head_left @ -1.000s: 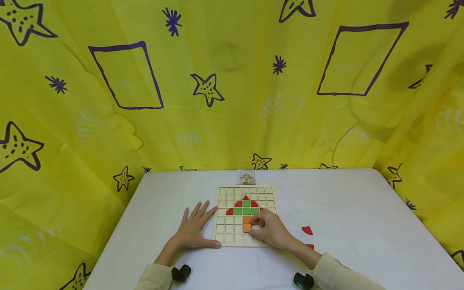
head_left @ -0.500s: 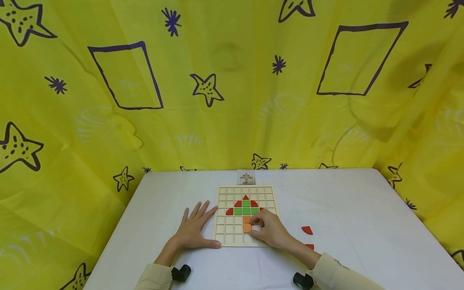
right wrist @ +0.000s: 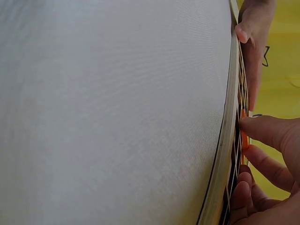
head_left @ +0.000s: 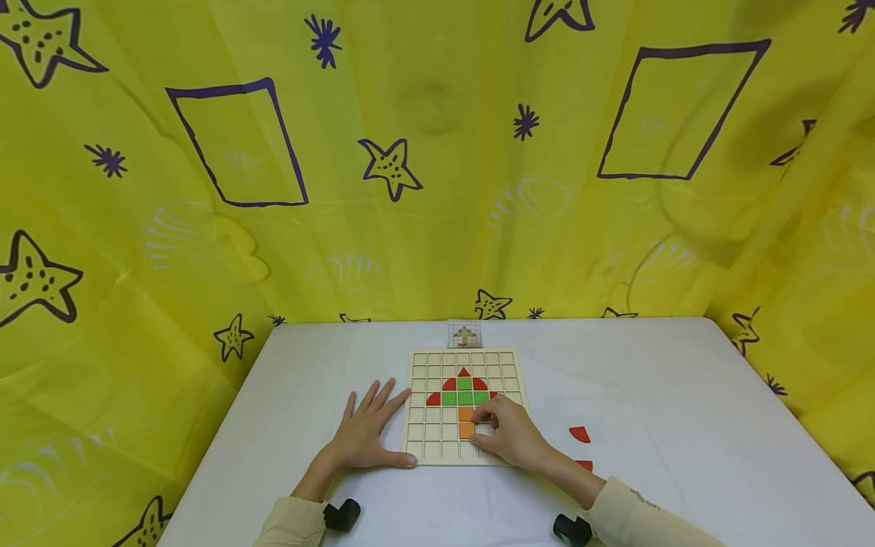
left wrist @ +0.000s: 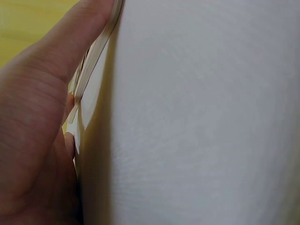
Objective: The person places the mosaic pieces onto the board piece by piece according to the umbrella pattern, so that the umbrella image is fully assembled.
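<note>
A pale wooden grid board (head_left: 415,448) lies on the white table. My left hand (head_left: 365,437) spreads along its left side, with thumb and fingertips at the edge; the left wrist view shows the thumb on the board's rim. Over the lower right part of the board, my right hand (head_left: 516,437) pinches the lower orange square tile (head_left: 465,431) between thumb and finger. Another orange square (head_left: 465,414) sits right above it. Further up are green squares (head_left: 464,397), red curved pieces (head_left: 434,399) and a red triangle (head_left: 463,373). My right hand hides some cells.
A small pattern card (head_left: 464,334) lies behind the board. To the right are two loose red pieces, a curved one (head_left: 579,434) and one (head_left: 584,464) partly behind my forearm. A yellow printed curtain (head_left: 437,228) hangs around the table.
</note>
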The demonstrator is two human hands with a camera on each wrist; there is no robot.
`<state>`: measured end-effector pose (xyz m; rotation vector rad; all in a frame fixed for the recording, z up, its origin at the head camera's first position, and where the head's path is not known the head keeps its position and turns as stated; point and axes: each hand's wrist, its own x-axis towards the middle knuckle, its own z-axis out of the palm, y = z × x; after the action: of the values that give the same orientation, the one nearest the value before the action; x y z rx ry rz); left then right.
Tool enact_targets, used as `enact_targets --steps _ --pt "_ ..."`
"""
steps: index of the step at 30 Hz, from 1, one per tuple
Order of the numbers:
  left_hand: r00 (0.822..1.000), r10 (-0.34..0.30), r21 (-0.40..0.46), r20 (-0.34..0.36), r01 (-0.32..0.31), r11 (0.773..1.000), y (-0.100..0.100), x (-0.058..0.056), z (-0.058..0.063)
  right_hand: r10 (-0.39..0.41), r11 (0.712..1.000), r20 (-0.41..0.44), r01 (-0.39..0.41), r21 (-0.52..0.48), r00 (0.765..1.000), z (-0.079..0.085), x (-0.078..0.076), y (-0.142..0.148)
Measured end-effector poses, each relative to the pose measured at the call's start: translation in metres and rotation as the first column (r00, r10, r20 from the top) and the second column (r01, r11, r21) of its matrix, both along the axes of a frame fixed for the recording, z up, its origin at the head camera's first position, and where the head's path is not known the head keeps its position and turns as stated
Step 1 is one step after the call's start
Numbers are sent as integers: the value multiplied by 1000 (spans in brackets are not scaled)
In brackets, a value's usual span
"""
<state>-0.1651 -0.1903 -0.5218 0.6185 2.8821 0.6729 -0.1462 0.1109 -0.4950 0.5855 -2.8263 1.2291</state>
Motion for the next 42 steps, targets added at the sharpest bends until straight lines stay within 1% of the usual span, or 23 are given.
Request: enact_targets --steps 8,15,17,20,24,27,29,33,38,42 --pt "1000 3 -3 -6 -3 1000 1 0 2 8 1000 6 -8 -5 1000 2 -1 0" --pt "1000 -16 -9 -2 16 1000 2 2 9 16 1000 12 -16 6 1000 2 -1 0" --pt "1000 -20 1 -7 20 1000 2 3 10 27 1000 11 -27 11 1000 2 -1 1" --pt "1000 -13 -12 -5 13 1000 2 3 8 62 998 12 -62 0 998 3 -1 3" --pt "1000 1 -15 -4 -1 1000 2 3 6 132 990 4 -132 -41 991 6 0 12" --pt "1000 -6 10 -10 6 1000 3 4 8 175 982 -18 -176 -66 984 8 1 23" --pt "1000 -14 17 -12 14 1000 3 5 9 190 979 -30 -191 -74 981 10 2 31" --pt "1000 -17 24 -21 18 1000 4 6 11 180 980 -48 -183 -82 982 15 6 49" --pt "999 -24 18 -36 25 1000 4 6 10 135 988 -76 -140 -65 988 19 11 72" --pt "1000 -10 12 -27 10 1000 4 5 7 104 992 -104 -111 -55 989 20 16 89"
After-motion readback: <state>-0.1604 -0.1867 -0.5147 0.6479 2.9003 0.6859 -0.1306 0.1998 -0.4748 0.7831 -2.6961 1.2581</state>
